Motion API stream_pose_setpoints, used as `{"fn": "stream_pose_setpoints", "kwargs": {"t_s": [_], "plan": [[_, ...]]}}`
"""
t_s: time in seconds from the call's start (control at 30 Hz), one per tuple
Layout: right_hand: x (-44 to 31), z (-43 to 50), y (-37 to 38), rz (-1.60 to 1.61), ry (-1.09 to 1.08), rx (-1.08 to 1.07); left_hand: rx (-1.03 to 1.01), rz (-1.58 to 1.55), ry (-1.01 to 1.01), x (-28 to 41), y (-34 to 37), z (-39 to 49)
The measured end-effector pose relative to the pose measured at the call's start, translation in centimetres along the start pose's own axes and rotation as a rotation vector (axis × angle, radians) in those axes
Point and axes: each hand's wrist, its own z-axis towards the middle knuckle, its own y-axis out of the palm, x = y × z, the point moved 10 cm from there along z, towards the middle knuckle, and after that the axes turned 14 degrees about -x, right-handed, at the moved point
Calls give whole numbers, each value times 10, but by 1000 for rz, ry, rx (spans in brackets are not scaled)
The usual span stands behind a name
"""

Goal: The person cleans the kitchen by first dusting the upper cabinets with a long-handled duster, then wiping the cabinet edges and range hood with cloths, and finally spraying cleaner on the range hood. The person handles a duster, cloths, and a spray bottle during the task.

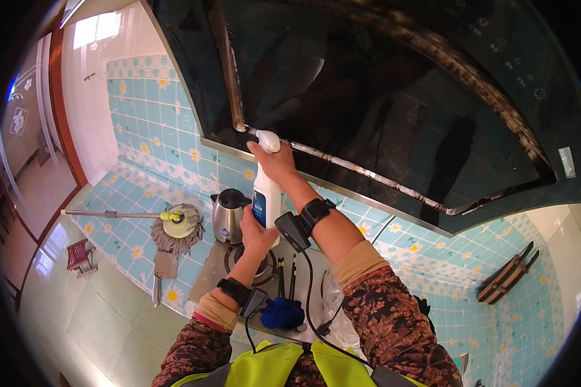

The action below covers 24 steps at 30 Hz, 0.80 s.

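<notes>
A white spray bottle (267, 189) with a blue label stands upright in both my hands. My right hand (278, 163) wraps its neck, just below the white spray head (269, 141). Lower down, my left hand (257, 232) grips the side of the bottle body. The nozzle points at the lower left corner of a dark glass range hood (368, 106). A stained channel (341, 162) runs around the hood panel, with brown grime on it and white foam or residue along the lower stretch. Both wrists carry black strapped devices with cables.
Beneath the hood, a steel electric kettle (226, 225) stands near a gas stove (208, 275). A blue mesh scrubber (282, 313) lies at the front. Leftward are a mop head (184, 227) and a cleaver (166, 265). A knife rack (503, 280) hangs at right; a small stool (81, 256) stands on the floor.
</notes>
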Motion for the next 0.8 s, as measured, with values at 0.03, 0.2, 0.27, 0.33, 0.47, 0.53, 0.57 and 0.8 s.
{"fn": "stream_pose_setpoints", "kwargs": {"t_s": [0.03,0.2,0.27,0.33,0.47,0.53,0.57,0.8], "plan": [[0,0,1,-10,-12,-10,6,0,-1,-2,0,1],[6,-30,-9,30,-85,34,23,121,114,5,7,-14],[4,-62,-20,157,-219,78,-3,177,174,13,16,-28],[2,-101,-37,154,-317,130,-54,225,248,21,27,-45],[30,-188,-81,255,-315,248,-359,340,261,19,74,-75],[51,-230,-109,261,-256,306,-636,503,305,14,108,-94],[59,-252,-122,260,-243,329,-725,536,363,14,120,-107],[132,-424,-207,218,-42,538,-1101,-58,69,-29,150,-153]]}}
